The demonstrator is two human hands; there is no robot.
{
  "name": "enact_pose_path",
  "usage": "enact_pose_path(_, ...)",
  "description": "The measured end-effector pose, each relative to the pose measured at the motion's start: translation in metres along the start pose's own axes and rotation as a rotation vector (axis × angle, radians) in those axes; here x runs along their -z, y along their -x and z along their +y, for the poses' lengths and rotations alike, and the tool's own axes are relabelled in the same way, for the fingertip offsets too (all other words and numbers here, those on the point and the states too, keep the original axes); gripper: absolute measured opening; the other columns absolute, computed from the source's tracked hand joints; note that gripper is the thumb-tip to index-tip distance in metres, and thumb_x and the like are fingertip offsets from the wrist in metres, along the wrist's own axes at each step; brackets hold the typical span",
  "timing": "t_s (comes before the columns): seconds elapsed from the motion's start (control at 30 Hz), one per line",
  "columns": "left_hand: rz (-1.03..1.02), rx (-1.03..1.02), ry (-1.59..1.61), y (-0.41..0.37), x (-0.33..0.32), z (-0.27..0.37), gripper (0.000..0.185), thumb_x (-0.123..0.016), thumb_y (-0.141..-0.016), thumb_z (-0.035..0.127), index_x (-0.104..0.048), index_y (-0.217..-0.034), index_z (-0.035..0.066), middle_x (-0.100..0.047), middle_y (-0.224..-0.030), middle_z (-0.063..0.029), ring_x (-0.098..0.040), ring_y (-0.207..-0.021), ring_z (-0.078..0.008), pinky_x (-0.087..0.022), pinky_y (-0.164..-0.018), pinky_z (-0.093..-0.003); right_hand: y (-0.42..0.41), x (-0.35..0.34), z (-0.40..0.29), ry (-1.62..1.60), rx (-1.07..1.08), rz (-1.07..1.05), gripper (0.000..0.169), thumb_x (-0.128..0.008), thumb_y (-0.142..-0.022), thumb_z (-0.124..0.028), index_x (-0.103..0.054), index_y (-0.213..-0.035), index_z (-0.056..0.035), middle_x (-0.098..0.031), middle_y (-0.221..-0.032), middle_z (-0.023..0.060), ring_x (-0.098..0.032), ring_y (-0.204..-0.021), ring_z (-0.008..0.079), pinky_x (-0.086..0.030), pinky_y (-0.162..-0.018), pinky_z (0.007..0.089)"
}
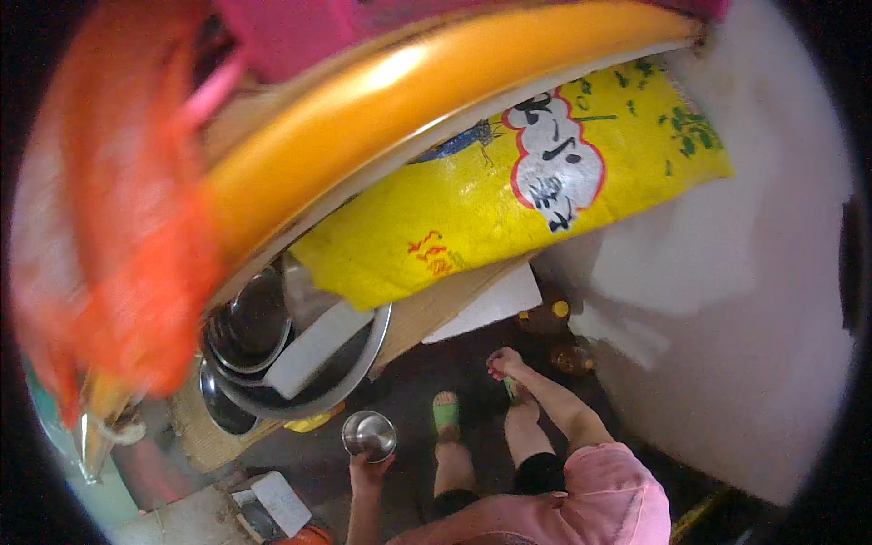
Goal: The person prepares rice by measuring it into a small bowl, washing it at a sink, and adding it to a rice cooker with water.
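Note:
My left hand [370, 470] grips the near rim of a round, shiny metal bowl [368, 434], held over the dark floor at lower centre. Its inside faces up, and no contents can be made out. My right hand [504, 363] is further right, bent inward above my right foot. Its fingers look loosely curled, and whether they are closed or hold something small is unclear. Left of the bowl, large metal basins and pans [327, 381] sit on a cardboard-covered shelf, with a long pale block [317, 349] lying across them.
A yellow printed sheet or bag [463, 211] hangs over the shelf below a shiny orange curved surface [381, 88]. Blurred red plastic bags [129, 225] fill the upper left. Bottles [572, 359] stand by the pale wall [715, 327]. An open box [276, 504] lies at lower left.

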State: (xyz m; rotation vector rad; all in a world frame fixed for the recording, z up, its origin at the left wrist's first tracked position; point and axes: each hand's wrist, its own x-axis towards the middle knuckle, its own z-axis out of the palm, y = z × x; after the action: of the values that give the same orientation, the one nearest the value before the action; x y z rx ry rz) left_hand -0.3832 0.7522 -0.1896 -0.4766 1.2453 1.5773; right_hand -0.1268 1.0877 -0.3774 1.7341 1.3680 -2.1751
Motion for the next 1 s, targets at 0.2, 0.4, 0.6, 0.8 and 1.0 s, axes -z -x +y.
enact_pose_path(0.2, 0.027, 0.108, 0.104, -0.068, -0.028, -0.041, 0.052, -0.06, -0.075, 0.011, -0.044, -0.124, 0.007, -0.052, -0.12, -0.0146, -0.056, -0.105, -0.0316, -0.053, -0.08, -0.0511, -0.074, -0.008, 0.01, -0.25, -0.179, -0.171, 0.023, -0.064, -0.082, -0.019, -0.06, -0.094, 0.0008, -0.065, -0.081, 0.0119, -0.061, -0.061, 0.018, -0.057, -0.059, 0.0353)
enact_pose_path(0.4, 0.01, -0.059, 0.078, -0.158, -0.047, -0.066, 0.05, -0.06, -0.072, 0.008, -0.046, -0.12, 0.007, -0.054, -0.117, -0.0129, -0.055, -0.106, -0.0324, -0.051, -0.084, -0.052, -0.159, -0.006, 0.064, -0.724, -0.144, -0.353, 0.027, -0.064, -0.083, -0.013, -0.056, -0.107, -0.0038, -0.06, -0.107, 0.0112, -0.058, -0.098, 0.0226, -0.048, -0.091, 0.0434)
enact_pose_path(0.6, 0.003, -0.126, 0.088, -0.221, -0.021, -0.078, 0.053, -0.057, -0.073, 0.007, -0.043, -0.123, 0.011, -0.051, -0.119, -0.0101, -0.053, -0.107, -0.0312, -0.051, -0.084, -0.0509, -0.191, -0.012, 0.067, -1.075, -0.012, -0.575, 0.016, -0.056, -0.084, 0.001, -0.061, -0.098, -0.0028, -0.06, -0.107, 0.0149, -0.046, -0.12, 0.0299, -0.035, -0.104, 0.0469)
enact_pose_path(0.8, -0.091, -0.242, 0.049, -0.266, -0.016, -0.096, 0.055, -0.058, -0.073, 0.009, -0.041, -0.125, 0.011, -0.049, -0.121, -0.011, -0.05, -0.11, -0.0309, -0.051, -0.083, -0.0504, -0.19, -0.006, 0.056, -0.972, 0.172, -0.777, 0.014, -0.056, -0.083, 0.001, -0.064, -0.094, 0.0004, -0.058, -0.114, 0.0182, -0.043, -0.123, 0.0333, -0.033, -0.104, 0.0523)
enact_pose_path(1.0, -0.16, -0.341, 0.016, -0.311, -0.019, -0.101, 0.053, -0.057, -0.076, 0.01, -0.04, -0.126, 0.006, -0.048, -0.124, -0.0133, -0.051, -0.111, -0.0315, -0.048, -0.088, -0.0506, -0.178, 0.015, 0.041, -0.545, 0.459, -0.829, 0.018, -0.056, -0.085, -0.001, -0.067, -0.098, -0.0061, -0.052, -0.125, 0.023, -0.043, -0.124, 0.0351, -0.037, -0.1, 0.0536)
